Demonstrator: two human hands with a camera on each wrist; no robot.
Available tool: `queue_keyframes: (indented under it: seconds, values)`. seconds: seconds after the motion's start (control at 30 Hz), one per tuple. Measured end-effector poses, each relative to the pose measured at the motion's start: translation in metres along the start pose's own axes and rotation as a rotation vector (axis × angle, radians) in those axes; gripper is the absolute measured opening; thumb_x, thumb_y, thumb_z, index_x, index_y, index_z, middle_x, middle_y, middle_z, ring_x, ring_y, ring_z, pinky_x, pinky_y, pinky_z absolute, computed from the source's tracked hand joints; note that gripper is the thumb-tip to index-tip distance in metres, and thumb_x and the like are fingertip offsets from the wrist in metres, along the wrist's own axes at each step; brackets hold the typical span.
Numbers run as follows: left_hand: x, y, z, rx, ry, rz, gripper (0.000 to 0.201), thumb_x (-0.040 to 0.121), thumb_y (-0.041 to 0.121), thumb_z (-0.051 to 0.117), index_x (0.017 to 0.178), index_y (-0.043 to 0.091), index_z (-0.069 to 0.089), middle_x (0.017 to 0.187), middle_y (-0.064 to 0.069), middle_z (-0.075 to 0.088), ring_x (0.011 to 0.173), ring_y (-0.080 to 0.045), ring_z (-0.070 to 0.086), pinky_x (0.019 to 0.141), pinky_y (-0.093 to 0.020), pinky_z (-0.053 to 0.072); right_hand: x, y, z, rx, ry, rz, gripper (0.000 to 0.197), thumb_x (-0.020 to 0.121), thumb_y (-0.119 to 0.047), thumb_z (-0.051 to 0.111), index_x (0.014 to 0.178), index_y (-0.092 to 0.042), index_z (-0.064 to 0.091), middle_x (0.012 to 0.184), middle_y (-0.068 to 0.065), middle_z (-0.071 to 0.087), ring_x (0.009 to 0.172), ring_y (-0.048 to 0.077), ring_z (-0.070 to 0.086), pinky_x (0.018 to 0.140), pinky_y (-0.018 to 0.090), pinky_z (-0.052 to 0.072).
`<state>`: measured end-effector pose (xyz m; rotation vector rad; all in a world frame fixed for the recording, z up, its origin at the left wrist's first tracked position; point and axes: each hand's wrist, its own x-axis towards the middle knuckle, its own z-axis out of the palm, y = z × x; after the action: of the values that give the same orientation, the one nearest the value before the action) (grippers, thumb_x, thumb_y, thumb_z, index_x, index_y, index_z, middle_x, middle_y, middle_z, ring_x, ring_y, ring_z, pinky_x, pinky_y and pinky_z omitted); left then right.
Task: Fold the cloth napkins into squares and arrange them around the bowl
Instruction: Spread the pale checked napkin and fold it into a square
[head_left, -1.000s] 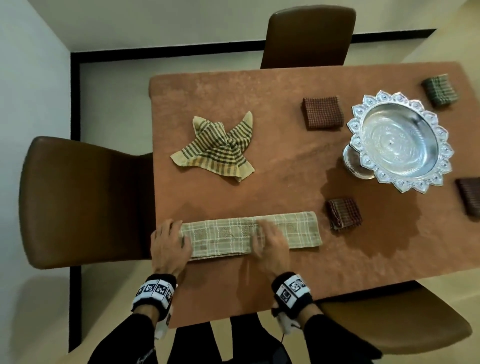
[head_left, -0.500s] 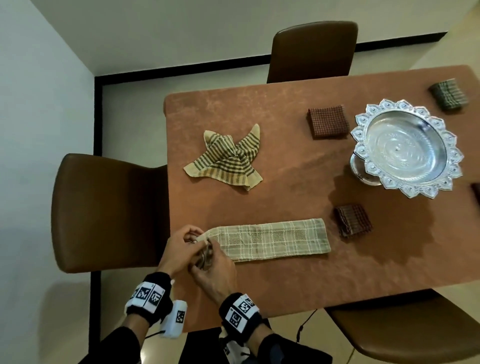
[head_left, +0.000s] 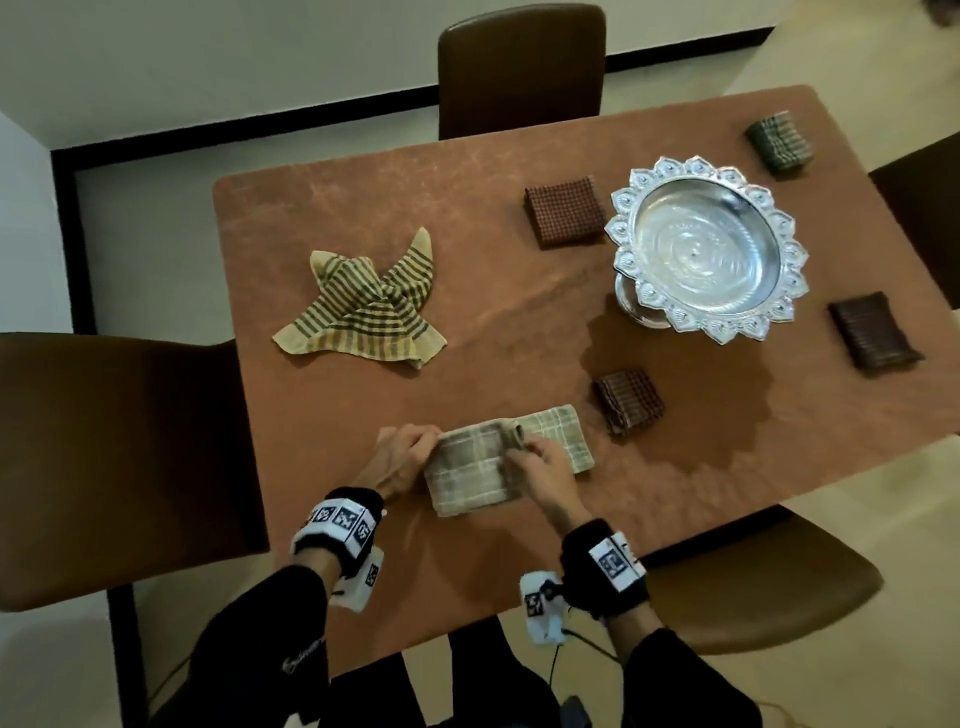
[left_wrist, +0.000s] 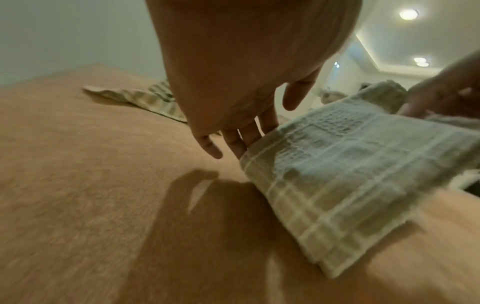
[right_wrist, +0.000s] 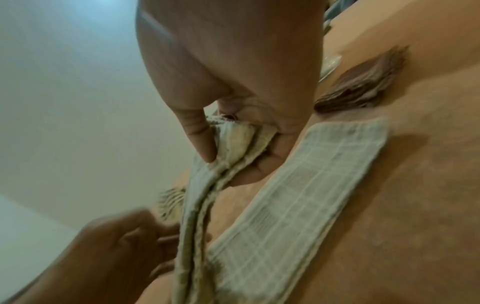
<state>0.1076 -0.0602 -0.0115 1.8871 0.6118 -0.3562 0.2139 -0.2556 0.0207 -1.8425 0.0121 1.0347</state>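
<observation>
Head view: I log the checked napkin (head_left: 506, 460) at the table's (head_left: 467, 197) near edge, well short of the silver bowl (head_left: 709, 249).
Left wrist: my left hand (left_wrist: 233, 82), fingers straight, touches its fold.
Right wrist: my right hand (right_wrist: 233, 115) pinches the lifted end.

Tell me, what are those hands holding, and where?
The right hand pinches the beige napkin's folded-over end; the left hand touches its crease.
</observation>
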Motion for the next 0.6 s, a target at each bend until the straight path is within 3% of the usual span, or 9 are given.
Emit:
queue_keyframes:
  seconds: [0.03,0.1,0.2,0.27,0.37,0.43,0.5,0.6]
  values:
    - [0.009,0.002,0.006,0.099,-0.013,-0.009,0.055,0.089,0.047,0.027,0.103,0.021,0.073,0.083,0.010,0.061,0.086,-0.011,0.052,0.093,-0.040,0.033,0.009,0.000,-0.022,0.017,0.049,0.027,0.021,0.097,0.005,0.056,0.082,-0.008,0.061,0.076,0.010,0.061,0.067,0.023,0.059,0.057,0.028,0.047]
    - [0.023,0.002,0.014,0.260,-0.002,-0.008,0.061,0.083,0.053,0.029,0.118,0.024,0.069,0.089,0.005,0.054,0.094,-0.020,0.044,0.097,-0.042,0.036,0.029,0.003,-0.055,0.010,0.120,0.083,0.025,0.093,0.009,0.055,0.078,-0.009,0.061,0.076,0.012,0.059,0.059,0.022,0.057,0.050,0.024,0.044]
    - [0.040,-0.011,0.031,0.417,0.030,0.062,0.051,0.081,0.047,0.040,0.118,0.026,0.068,0.096,0.004,0.054,0.096,-0.019,0.042,0.097,-0.043,0.039,0.062,0.023,-0.085,-0.114,0.168,0.131,0.031,0.085,0.001,0.058,0.061,-0.019,0.061,0.066,0.010,0.053,0.058,0.022,0.052,0.052,0.027,0.040]
    - [0.042,-0.009,0.038,0.419,0.084,0.081,0.044,0.081,0.044,0.043,0.113,0.028,0.068,0.094,0.006,0.051,0.094,-0.018,0.042,0.093,-0.038,0.038,0.082,0.040,-0.099,-0.169,0.183,0.109,0.014,0.078,-0.020,0.062,0.064,-0.019,0.063,0.065,0.007,0.055,0.066,0.025,0.054,0.062,0.035,0.041]
    - [0.041,-0.010,0.043,0.386,0.151,0.121,0.044,0.082,0.044,0.045,0.113,0.025,0.069,0.088,0.013,0.045,0.090,-0.017,0.041,0.085,-0.035,0.034,0.083,0.038,-0.103,-0.234,0.238,0.113,0.030,0.082,-0.037,0.063,0.069,-0.010,0.068,0.060,0.000,0.063,0.061,0.023,0.057,0.064,0.035,0.043]
    - [0.040,-0.013,0.046,0.352,0.167,0.148,0.042,0.081,0.038,0.049,0.115,0.023,0.069,0.091,0.016,0.051,0.090,-0.013,0.043,0.085,-0.038,0.038,0.077,0.030,-0.101,-0.384,0.262,0.059,0.039,0.084,-0.049,0.062,0.078,-0.011,0.071,0.068,-0.002,0.072,0.067,0.022,0.064,0.067,0.035,0.048]
    - [0.039,-0.017,0.048,0.283,0.200,0.126,0.044,0.077,0.033,0.054,0.119,0.025,0.067,0.100,0.012,0.060,0.094,-0.013,0.048,0.087,-0.039,0.045,0.074,0.029,-0.097,-0.576,0.291,0.027,0.031,0.082,-0.050,0.061,0.084,-0.021,0.073,0.075,-0.001,0.073,0.076,0.024,0.067,0.071,0.036,0.051]
    - [0.035,-0.023,0.051,0.287,0.242,0.139,0.046,0.075,0.024,0.061,0.121,0.023,0.064,0.104,0.008,0.061,0.096,-0.014,0.049,0.086,-0.039,0.049,0.072,0.031,-0.089,-0.685,0.339,0.032,0.023,0.077,-0.043,0.064,0.094,-0.028,0.072,0.081,-0.001,0.075,0.082,0.026,0.070,0.074,0.035,0.056]
